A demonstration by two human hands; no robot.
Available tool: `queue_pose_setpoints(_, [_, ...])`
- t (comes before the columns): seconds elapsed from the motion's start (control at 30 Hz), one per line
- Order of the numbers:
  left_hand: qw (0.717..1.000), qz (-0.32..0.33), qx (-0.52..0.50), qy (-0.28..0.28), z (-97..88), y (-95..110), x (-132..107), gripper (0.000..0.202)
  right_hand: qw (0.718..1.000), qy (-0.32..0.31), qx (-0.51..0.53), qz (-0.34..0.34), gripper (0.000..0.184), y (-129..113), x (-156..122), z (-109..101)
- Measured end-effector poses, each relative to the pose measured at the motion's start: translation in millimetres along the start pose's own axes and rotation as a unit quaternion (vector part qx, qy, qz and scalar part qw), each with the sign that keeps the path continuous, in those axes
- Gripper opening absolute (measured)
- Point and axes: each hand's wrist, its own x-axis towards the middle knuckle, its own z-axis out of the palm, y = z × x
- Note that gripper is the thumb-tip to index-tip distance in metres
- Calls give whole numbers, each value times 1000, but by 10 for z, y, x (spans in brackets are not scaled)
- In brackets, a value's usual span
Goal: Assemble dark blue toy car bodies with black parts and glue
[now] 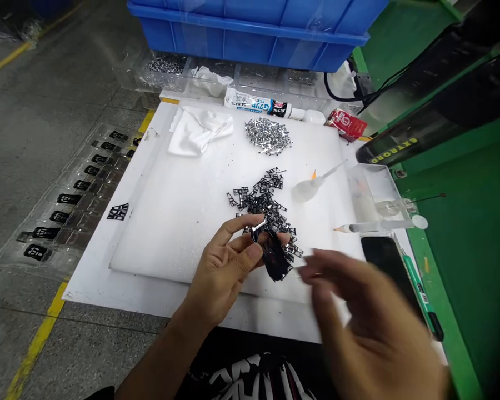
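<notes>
My left hand point(229, 255) grips a glossy black plastic part point(275, 256) between thumb and fingers, over the front of the white foam pad point(162, 233). A small shiny metal piece point(258, 226) shows at the part's upper end, by my fingertips. My right hand point(358, 316) is just right of the part, its fingertips apart from it. Motion smears that hand, so whether its fingers hold anything is unclear. Behind my left hand lies a heap of small black frame-like pieces point(262, 194). Farther back is a pile of tiny silvery metal parts point(269, 136).
A white cloth point(200, 130), an adhesive tube point(250, 104) and a red box point(345, 124) lie at the back. Right are a squeeze bulb point(306, 190), a syringe point(377, 225), a phone point(383, 261) and a green cutter point(419, 289). A blue bin point(250, 36) stands behind; a clear tray point(73, 222) lies left.
</notes>
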Motion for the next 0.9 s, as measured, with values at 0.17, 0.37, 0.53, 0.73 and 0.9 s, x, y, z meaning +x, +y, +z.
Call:
queue_pose_setpoints(0.17, [992,26,99,79,195,-31,-129,28,996,-46,17,-72,41,-54,3,97])
queue_pose_setpoints(0.37, [757,253,537,273,-112,137,-394,50,999,38,-9,-35,35,115,-29,159])
queue_pose_setpoints(0.53, [621,192,704,286,-399,283,-588,61,994,84,31,-69,46,281,-80,379])
queue_pose_setpoints(0.73, [632,140,708,283,-315,338,-599,57,986,99,16,-131,51,292,-78,532])
queue_pose_setpoints(0.9, [634,104,726,245,-357,414,-627,55,980,102,-2,-168,62,324,-101,534])
